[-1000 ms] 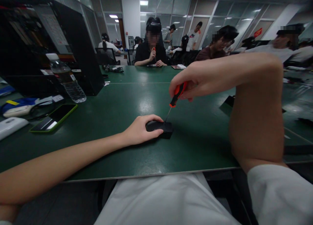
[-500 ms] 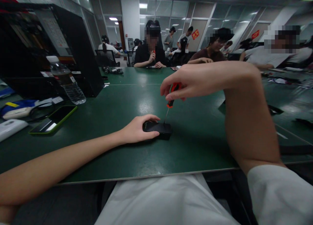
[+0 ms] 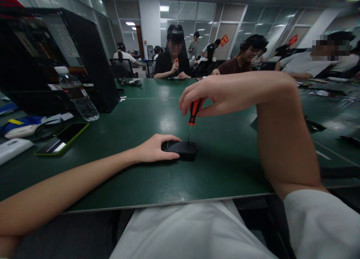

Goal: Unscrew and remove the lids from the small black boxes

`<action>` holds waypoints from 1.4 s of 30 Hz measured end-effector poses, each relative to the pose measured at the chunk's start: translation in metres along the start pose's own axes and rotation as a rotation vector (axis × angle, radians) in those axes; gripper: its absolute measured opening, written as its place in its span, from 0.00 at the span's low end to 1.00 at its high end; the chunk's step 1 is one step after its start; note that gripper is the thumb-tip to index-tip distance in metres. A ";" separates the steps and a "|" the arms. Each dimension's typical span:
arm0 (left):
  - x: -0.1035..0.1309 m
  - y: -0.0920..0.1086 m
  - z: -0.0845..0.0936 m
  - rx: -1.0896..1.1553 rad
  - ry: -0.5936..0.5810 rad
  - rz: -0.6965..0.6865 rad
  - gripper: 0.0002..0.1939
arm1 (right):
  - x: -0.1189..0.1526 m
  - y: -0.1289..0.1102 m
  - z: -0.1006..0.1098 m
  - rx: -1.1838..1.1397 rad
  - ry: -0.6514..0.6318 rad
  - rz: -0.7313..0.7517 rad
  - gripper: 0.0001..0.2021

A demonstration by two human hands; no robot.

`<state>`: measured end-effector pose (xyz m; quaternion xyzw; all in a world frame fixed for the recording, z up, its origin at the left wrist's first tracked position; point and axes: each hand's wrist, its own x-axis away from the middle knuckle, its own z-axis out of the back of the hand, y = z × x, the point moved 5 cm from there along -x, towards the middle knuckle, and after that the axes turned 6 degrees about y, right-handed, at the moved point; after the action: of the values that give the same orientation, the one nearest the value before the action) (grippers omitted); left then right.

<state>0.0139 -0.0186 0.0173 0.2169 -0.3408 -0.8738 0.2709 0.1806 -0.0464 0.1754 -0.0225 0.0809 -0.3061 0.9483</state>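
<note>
A small black rectangular box (image 3: 184, 151) lies on the green table (image 3: 157, 185) in front of me. My left hand (image 3: 156, 148) grips its left end, thumb along the near side and fingers along the far side. Above it, my right hand (image 3: 201, 95) is closed around the red and black handle of a screwdriver (image 3: 193, 112). The shaft points down and its tip meets the top of the box near the right end. What the tip rests in is too small to make out.
At left stand a black computer case (image 3: 92, 60) and a water bottle (image 3: 77, 94); a green-edged phone (image 3: 63, 139) lies nearer, beside a white object (image 3: 14, 150) and cables. Across the table sits a person (image 3: 173, 60) holding a screwdriver. Other people and loose cables are to the right.
My right hand has shifted slightly left and turned, and the screwdriver stands more upright, its tip still on the box. My left hand has slid slightly left along the box.
</note>
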 end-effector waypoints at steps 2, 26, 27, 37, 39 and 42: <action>0.000 0.000 -0.001 0.000 -0.004 0.004 0.27 | 0.000 0.002 -0.001 0.016 0.001 -0.027 0.15; -0.001 -0.002 -0.005 -0.054 0.072 0.000 0.27 | -0.005 -0.022 -0.001 -0.010 0.054 0.150 0.08; 0.000 -0.002 -0.005 -0.053 0.071 0.000 0.27 | -0.006 -0.022 -0.001 -0.012 0.057 0.148 0.08; -0.001 -0.001 -0.005 -0.041 0.063 0.001 0.27 | -0.006 -0.024 -0.002 -0.013 0.026 0.155 0.10; -0.001 -0.001 -0.005 -0.035 0.052 0.003 0.27 | -0.006 -0.023 -0.002 -0.017 0.020 0.138 0.09; 0.000 -0.001 -0.005 -0.032 0.049 0.007 0.27 | -0.007 -0.024 -0.002 -0.027 0.017 0.130 0.09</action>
<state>0.0169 -0.0204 0.0137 0.2324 -0.3206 -0.8727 0.2857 0.1614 -0.0616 0.1767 -0.0274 0.0942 -0.2430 0.9651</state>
